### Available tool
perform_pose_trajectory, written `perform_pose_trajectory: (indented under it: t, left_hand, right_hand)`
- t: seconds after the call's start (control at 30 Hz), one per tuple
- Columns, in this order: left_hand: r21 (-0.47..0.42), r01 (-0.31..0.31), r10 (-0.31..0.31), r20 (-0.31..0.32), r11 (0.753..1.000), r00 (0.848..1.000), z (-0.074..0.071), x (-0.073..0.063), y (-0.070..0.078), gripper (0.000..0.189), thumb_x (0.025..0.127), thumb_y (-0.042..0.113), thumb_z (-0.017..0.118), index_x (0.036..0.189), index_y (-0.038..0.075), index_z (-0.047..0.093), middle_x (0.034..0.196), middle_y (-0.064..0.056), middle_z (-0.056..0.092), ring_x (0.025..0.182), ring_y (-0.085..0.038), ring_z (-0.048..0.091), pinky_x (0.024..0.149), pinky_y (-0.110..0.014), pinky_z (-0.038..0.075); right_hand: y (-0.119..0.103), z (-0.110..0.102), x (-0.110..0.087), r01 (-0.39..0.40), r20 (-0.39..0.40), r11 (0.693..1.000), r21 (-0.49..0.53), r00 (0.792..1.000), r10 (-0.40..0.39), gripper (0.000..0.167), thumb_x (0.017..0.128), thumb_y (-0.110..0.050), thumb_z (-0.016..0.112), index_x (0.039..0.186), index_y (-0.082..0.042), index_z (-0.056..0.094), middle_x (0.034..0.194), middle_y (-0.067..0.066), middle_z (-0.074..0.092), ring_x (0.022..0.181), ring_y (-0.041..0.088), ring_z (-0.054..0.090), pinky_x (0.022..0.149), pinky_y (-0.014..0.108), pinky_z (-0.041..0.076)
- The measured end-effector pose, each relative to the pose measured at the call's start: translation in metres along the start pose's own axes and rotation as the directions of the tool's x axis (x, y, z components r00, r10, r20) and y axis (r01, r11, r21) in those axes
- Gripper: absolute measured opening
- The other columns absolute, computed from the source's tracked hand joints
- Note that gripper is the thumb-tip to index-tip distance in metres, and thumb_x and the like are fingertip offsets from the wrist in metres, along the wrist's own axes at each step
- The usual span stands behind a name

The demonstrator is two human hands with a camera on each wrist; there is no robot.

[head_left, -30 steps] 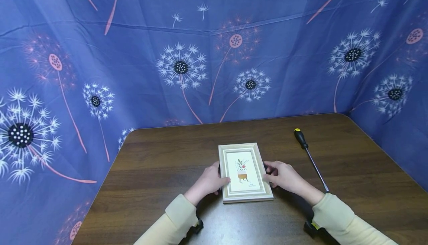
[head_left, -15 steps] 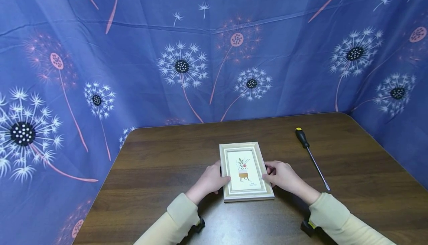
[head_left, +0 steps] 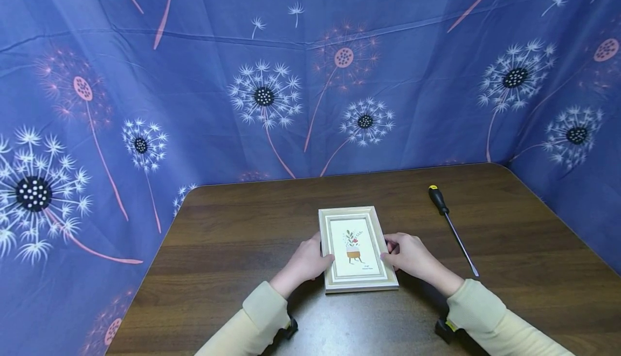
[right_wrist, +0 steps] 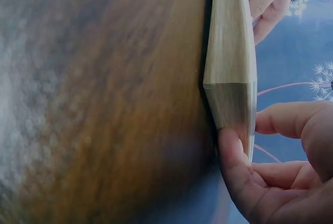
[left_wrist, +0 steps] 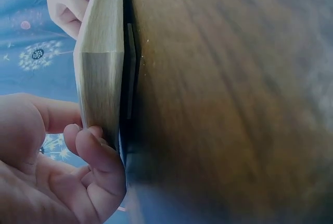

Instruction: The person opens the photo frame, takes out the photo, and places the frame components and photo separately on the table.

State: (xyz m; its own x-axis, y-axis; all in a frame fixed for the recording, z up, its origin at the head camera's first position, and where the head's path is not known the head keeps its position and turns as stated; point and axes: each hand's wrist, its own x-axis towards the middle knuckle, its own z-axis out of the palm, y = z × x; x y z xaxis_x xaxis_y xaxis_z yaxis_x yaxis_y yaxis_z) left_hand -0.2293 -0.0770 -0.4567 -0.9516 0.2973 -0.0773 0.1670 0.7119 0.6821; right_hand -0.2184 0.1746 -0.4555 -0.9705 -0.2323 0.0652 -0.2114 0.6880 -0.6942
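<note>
A cream wooden picture frame (head_left: 358, 251) lies face up at the middle of the table, with a print of a potted plant on short legs inside it. My left hand (head_left: 304, 259) grips its left side, thumb on the front border and fingers at the outer edge. On the right side my right hand (head_left: 409, 256) holds it the same way. In the left wrist view the side edge of the picture frame (left_wrist: 102, 86) shows close over the tabletop, with a thin strip showing beneath it. The right wrist view shows the picture frame (right_wrist: 231, 99) between thumb and fingers.
A screwdriver (head_left: 452, 229) with a black and yellow handle lies to the right of the frame, its tip near my right wrist. The dark brown wooden table (head_left: 233, 237) is bordered by blue dandelion-print cloth (head_left: 310, 75) behind and at both sides.
My right forearm has shifted slightly inward over the last second. Both hands keep hold of the picture frame, which stays in nearly the same place.
</note>
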Motion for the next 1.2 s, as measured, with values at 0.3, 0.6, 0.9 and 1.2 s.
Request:
perform_pose_trajectory:
  t: [0.3, 0.6, 0.9, 1.2]
  left_hand:
    - [0.003, -0.014, 0.014, -0.012, 1.000, 1.000, 0.001, -0.001, -0.001, 0.062, 0.086, 0.018, 0.063, 0.138, -0.003, 0.037, 0.074, -0.011, 0.062, 0.032, -0.010, 0.048, 0.034, -0.028, 0.042]
    - [0.000, -0.026, 0.026, -0.013, 1.000, 1.000, -0.004, -0.005, 0.003, 0.064, 0.086, 0.017, 0.063, 0.139, -0.005, 0.035, 0.069, -0.007, 0.061, 0.037, -0.010, 0.050, 0.036, -0.027, 0.043]
    - [0.035, -0.044, 0.045, -0.032, 0.998, 0.998, -0.008, -0.005, 0.007, 0.066, 0.086, 0.018, 0.065, 0.140, -0.006, 0.035, 0.077, -0.008, 0.065, 0.053, -0.011, 0.053, 0.053, -0.027, 0.045]
    - [0.002, -0.068, 0.068, -0.037, 0.998, 0.997, -0.012, -0.007, 0.012, 0.064, 0.087, 0.014, 0.062, 0.140, -0.008, 0.034, 0.059, 0.000, 0.056, 0.045, -0.009, 0.048, 0.044, -0.026, 0.041]
  right_hand:
    - [-0.002, -0.003, -0.001, 0.008, -0.010, 0.999, -0.034, 1.000, -0.008, 0.034, 0.075, -0.003, 0.071, 0.106, 0.008, 0.063, 0.072, 0.002, 0.052, 0.055, 0.008, 0.051, 0.045, 0.022, 0.045]
    - [-0.006, -0.006, -0.001, -0.013, 0.003, 1.000, -0.013, 1.000, 0.013, 0.038, 0.077, -0.003, 0.072, 0.111, 0.010, 0.061, 0.073, 0.003, 0.051, 0.056, 0.010, 0.052, 0.046, 0.022, 0.046]
    - [-0.010, -0.010, -0.002, -0.024, -0.003, 0.999, -0.034, 1.000, 0.024, 0.041, 0.077, -0.005, 0.072, 0.113, 0.010, 0.060, 0.075, 0.005, 0.051, 0.060, 0.012, 0.051, 0.046, 0.022, 0.045]
    - [-0.012, -0.014, -0.002, 0.009, -0.024, 0.999, -0.031, 1.000, -0.009, 0.036, 0.077, -0.003, 0.071, 0.109, 0.009, 0.062, 0.072, 0.003, 0.051, 0.058, 0.011, 0.050, 0.045, 0.021, 0.044]
